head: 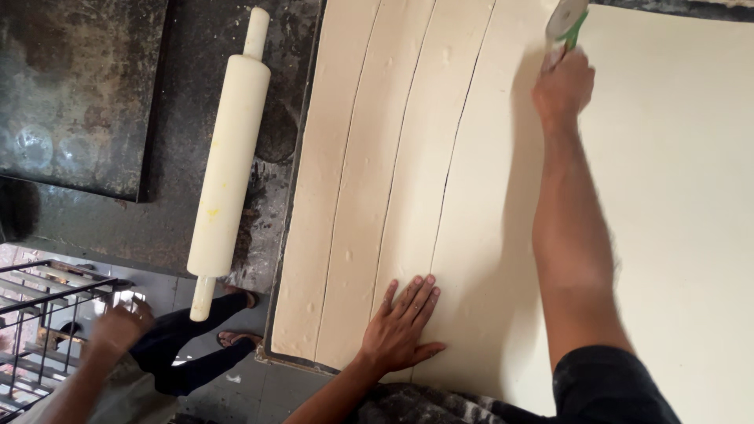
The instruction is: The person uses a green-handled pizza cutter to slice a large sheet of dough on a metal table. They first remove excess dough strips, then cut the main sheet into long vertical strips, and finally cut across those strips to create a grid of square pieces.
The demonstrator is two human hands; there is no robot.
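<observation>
Across most of the bench [298,157] lies a big pale dough sheet [667,196], covering it from the near edge to the far edge. Left part of the sheet is cut into long dough strips [369,180], three cut lines visible, slightly curved, running near to far. Left hand [400,326] lies flat on the dough at the near edge, fingers [416,294] spread apart, pressing across a cut line. Right hand [561,86] is reached out to the far edge, fingers closed around the green handle of a wheel cutter [567,20], wheel on the dough at the end of the rightmost cut. Bench surface left of the dough is dark, worn, floury. Pale rolling pin [228,165] lies there, parallel to the strips, near handle sticking past the near edge. Dark metal tray [78,86] at the far-left corner. Below the near-left edge: grey floor [236,392], another person's legs in dark trousers [184,345] with sandals, their hand [118,326] blurred, a black metal rack [39,314] at far left.
</observation>
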